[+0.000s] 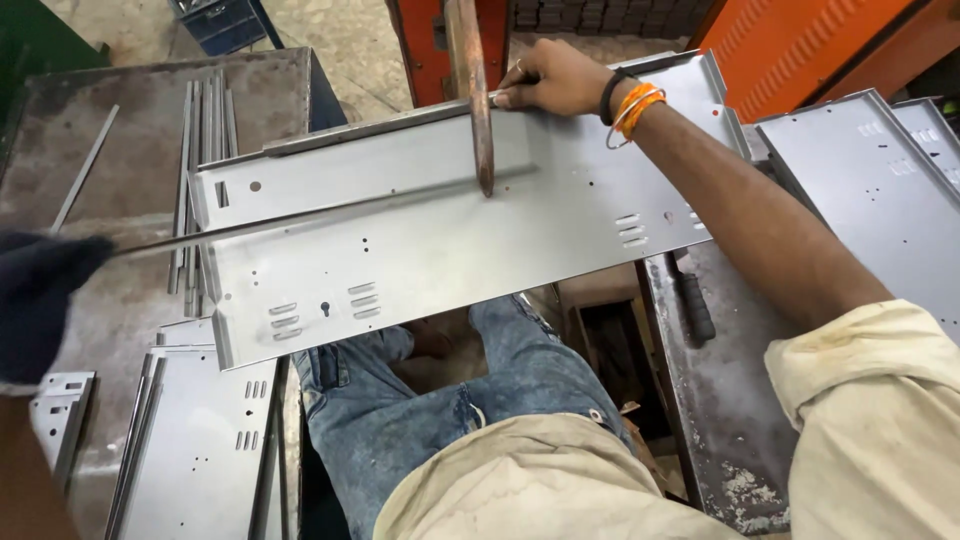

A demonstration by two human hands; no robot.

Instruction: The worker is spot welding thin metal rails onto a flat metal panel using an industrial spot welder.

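Observation:
A long grey sheet-metal panel (pixel 450 240) with slots and holes lies across my lap under a copper-coloured welding electrode (pixel 478 110). My right hand (pixel 555 78), bare with bangles at the wrist, grips the panel's far flange beside the electrode. My left hand (pixel 40 290), in a dark glove at the left edge, holds the end of a thin metal strip (pixel 300 215) that lies along the panel toward the electrode tip.
A worn metal table (pixel 130 150) at the left carries several loose strips (pixel 205 130). More punched panels (pixel 200 440) stack at the lower left and at the right (pixel 870 190). A dark-handled tool (pixel 695 300) lies on the right bench. An orange machine body (pixel 790 45) stands behind.

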